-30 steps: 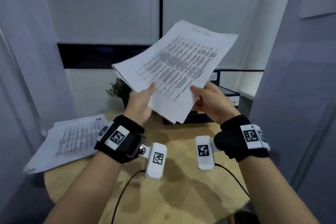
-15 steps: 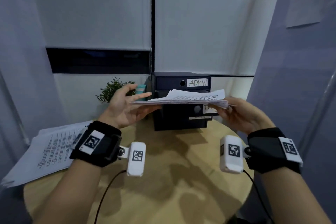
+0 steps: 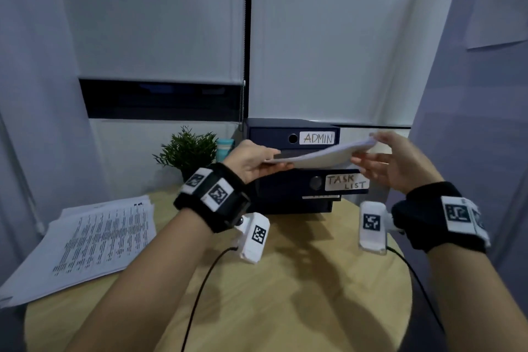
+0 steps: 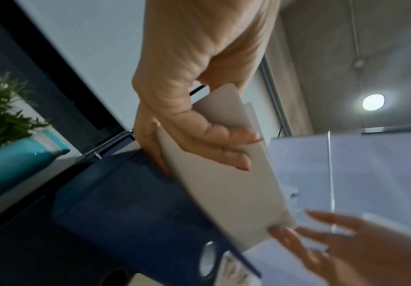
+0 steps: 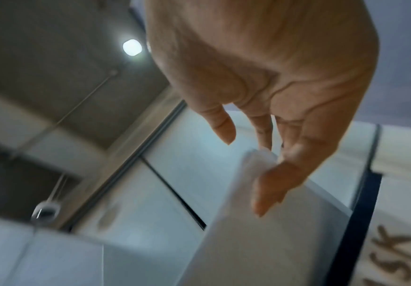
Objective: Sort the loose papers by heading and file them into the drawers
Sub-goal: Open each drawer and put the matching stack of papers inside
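Observation:
A thin sheaf of white papers (image 3: 320, 155) lies nearly flat in the air between my hands, its right edge tipped up. My left hand (image 3: 258, 161) grips its left edge, fingers over and under the papers (image 4: 224, 193). My right hand (image 3: 380, 151) holds the right corner lightly between its fingers (image 5: 268, 185). The sheaf hovers just above the dark blue drawer labelled TASK LIST (image 3: 345, 182), which sticks out in front of the ADMIN drawer (image 3: 317, 138) above it. The inside of that drawer is hidden by the papers.
A loose pile of printed papers (image 3: 100, 240) lies at the left of the round wooden table (image 3: 300, 294), hanging over its edge. A small potted plant (image 3: 188, 148) and a teal cup (image 3: 224, 147) stand left of the drawer unit. Grey partitions close in on both sides.
The sheaf went from upright in front of me to flat, then forward over the TASK LIST drawer. Its right edge has since tipped up, and my left hand has closed on its left edge.

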The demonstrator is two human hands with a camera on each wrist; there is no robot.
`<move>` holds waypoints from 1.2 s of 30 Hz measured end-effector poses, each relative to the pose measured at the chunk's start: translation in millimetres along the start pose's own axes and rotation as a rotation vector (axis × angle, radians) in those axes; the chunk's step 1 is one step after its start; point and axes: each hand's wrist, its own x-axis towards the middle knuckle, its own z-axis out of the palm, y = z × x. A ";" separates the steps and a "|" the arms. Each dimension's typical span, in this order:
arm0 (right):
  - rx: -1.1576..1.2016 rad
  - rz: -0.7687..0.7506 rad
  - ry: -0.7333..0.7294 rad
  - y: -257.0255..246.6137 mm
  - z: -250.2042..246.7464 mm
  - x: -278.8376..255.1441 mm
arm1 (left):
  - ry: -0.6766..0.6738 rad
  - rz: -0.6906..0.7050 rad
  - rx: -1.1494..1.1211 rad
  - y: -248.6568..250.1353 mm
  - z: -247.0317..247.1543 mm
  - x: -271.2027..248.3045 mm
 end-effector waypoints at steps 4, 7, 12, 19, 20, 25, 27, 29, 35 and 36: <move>-0.573 -0.347 0.184 25.5 11.7 2.5 | 0.119 0.017 0.057 -3.2 16.0 36.8; -0.972 -0.500 0.048 43.2 16.2 5.7 | 0.131 -0.084 0.035 5.6 23.1 46.0; -1.233 -0.448 -0.164 60.9 23.8 13.8 | 0.182 -0.070 0.506 10.4 26.4 46.5; -1.515 -0.242 -0.285 84.9 53.0 -15.7 | 0.154 0.251 0.480 9.3 7.3 45.5; -1.546 -0.230 -0.315 90.8 59.8 -19.6 | 0.217 0.335 0.449 11.3 -1.8 41.7; -1.588 -0.200 -0.355 107.9 90.1 -9.3 | 0.633 0.407 0.595 11.0 -83.2 41.6; -1.595 -0.183 -0.374 108.4 101.9 6.8 | 0.723 0.274 0.711 6.6 -128.9 41.3; -1.615 -0.171 -0.353 109.4 113.0 26.3 | 0.804 0.107 0.770 3.4 -177.4 38.3; -1.632 -0.137 -0.281 118.5 129.0 72.0 | 0.898 -0.274 0.927 -3.5 -315.8 18.1; -1.635 -0.138 -0.277 120.1 131.2 77.2 | 0.898 -0.323 0.973 -1.0 -323.0 6.7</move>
